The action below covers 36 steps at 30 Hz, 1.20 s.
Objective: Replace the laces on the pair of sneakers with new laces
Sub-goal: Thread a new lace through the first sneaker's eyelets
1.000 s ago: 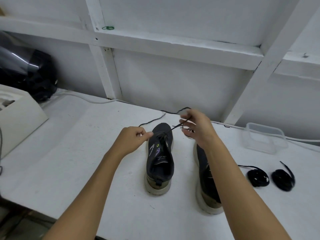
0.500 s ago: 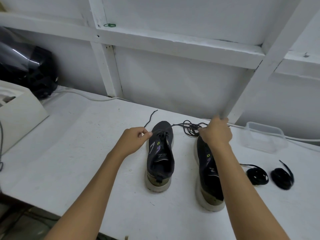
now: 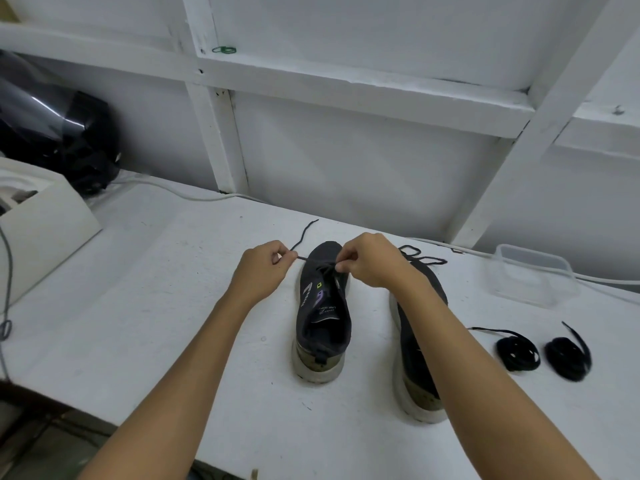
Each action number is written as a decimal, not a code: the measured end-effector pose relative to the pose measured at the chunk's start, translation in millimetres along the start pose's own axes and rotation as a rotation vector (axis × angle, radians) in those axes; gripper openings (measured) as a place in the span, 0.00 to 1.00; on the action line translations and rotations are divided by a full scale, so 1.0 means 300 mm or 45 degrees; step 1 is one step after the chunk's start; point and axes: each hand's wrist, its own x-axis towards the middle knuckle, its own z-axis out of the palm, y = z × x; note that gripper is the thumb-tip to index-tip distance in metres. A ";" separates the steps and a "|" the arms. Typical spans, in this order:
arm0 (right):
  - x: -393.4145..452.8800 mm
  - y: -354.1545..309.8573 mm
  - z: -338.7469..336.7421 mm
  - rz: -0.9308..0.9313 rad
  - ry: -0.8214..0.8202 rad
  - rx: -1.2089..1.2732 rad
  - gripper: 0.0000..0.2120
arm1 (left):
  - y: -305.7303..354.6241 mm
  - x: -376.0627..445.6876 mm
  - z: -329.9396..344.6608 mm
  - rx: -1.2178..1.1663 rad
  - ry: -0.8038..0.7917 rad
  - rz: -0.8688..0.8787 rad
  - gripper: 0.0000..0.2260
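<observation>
Two dark sneakers with pale soles stand side by side on the white table, toes pointing away. My left hand (image 3: 263,271) pinches the thin dark lace (image 3: 304,233) just left of the left sneaker (image 3: 323,313); the lace's loose end trails away over the table. Over that shoe's front eyelets, my right hand (image 3: 372,259) pinches the same lace. My right forearm partly hides the right sneaker (image 3: 417,358). A loose pile of old lace (image 3: 422,257) lies beyond the right sneaker's toe. Two coiled black new laces (image 3: 517,353) (image 3: 568,358) rest at the right.
A clear plastic container (image 3: 530,275) stands at the back right. A white cable (image 3: 180,194) runs along the wall. A white box (image 3: 41,230) and a black helmet (image 3: 59,133) sit at the left. The table's front edge (image 3: 138,424) is near.
My right hand has left the lace pile beyond the right sneaker and moved left onto the left sneaker's eyelets. My left hand keeps its pinch on the lace.
</observation>
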 end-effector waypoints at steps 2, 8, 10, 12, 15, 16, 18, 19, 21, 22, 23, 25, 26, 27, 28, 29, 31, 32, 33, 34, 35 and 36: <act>-0.013 0.023 -0.003 0.024 -0.024 0.172 0.04 | -0.014 0.007 -0.003 0.032 0.100 -0.095 0.12; -0.023 0.085 0.033 0.205 -0.249 -0.103 0.08 | -0.033 -0.017 -0.018 0.045 -0.052 -0.089 0.13; -0.014 0.075 0.040 0.192 -0.065 -0.024 0.08 | -0.025 -0.026 -0.019 0.000 -0.133 -0.058 0.13; -0.014 0.047 0.038 0.128 0.128 0.164 0.05 | -0.007 -0.029 -0.021 -0.051 -0.154 -0.033 0.13; -0.010 -0.006 0.024 -0.059 -0.007 0.254 0.10 | 0.036 -0.024 -0.028 -0.136 -0.168 0.014 0.12; -0.008 -0.025 0.023 -0.104 -0.064 0.252 0.12 | 0.053 -0.023 -0.031 -0.151 -0.181 0.037 0.12; 0.004 -0.049 0.031 -0.142 -0.058 0.282 0.08 | 0.079 -0.019 -0.040 -0.180 -0.217 0.078 0.12; 0.010 -0.052 0.034 -0.141 -0.010 0.307 0.05 | 0.086 -0.016 -0.047 -0.197 -0.230 0.090 0.12; 0.015 -0.044 0.034 -0.117 0.103 0.370 0.04 | 0.088 -0.012 -0.061 -0.219 -0.242 0.095 0.12; 0.015 -0.036 0.029 -0.114 0.126 0.425 0.05 | 0.086 -0.011 -0.067 -0.222 -0.244 0.093 0.12; 0.010 -0.030 0.020 -0.126 0.114 0.474 0.11 | 0.084 -0.011 -0.072 -0.220 -0.248 0.091 0.12; 0.000 -0.032 0.005 -0.167 0.026 0.491 0.19 | 0.083 -0.012 -0.075 -0.213 -0.262 0.090 0.12; -0.005 -0.040 0.002 -0.180 -0.024 0.457 0.18 | 0.086 -0.013 -0.072 -0.216 -0.270 0.094 0.12; -0.006 -0.047 0.003 -0.190 -0.067 0.405 0.14 | 0.089 -0.014 -0.068 -0.219 -0.276 0.099 0.12; -0.004 -0.054 0.007 -0.190 -0.084 0.371 0.09 | 0.093 -0.015 -0.063 -0.221 -0.286 0.104 0.12; -0.001 -0.057 0.015 -0.185 -0.064 0.356 0.05 | 0.097 -0.017 -0.060 -0.223 -0.295 0.105 0.12; 0.013 -0.048 0.029 -0.120 0.088 0.358 0.05 | 0.096 -0.017 -0.062 -0.221 -0.299 0.101 0.12; 0.025 -0.034 0.031 -0.024 0.201 0.358 0.05 | 0.089 -0.017 -0.068 -0.205 -0.293 0.088 0.13; 0.034 -0.017 0.027 0.097 0.311 0.337 0.06 | 0.078 -0.017 -0.075 -0.182 -0.286 0.071 0.13; 0.041 0.004 0.021 0.227 0.390 0.300 0.06 | 0.063 -0.016 -0.082 -0.158 -0.278 0.056 0.13; 0.040 0.024 0.014 0.327 0.412 0.242 0.06 | 0.048 -0.016 -0.089 -0.138 -0.271 0.044 0.13; 0.039 0.039 0.011 0.365 0.387 0.173 0.07 | 0.037 -0.015 -0.093 -0.121 -0.268 0.037 0.13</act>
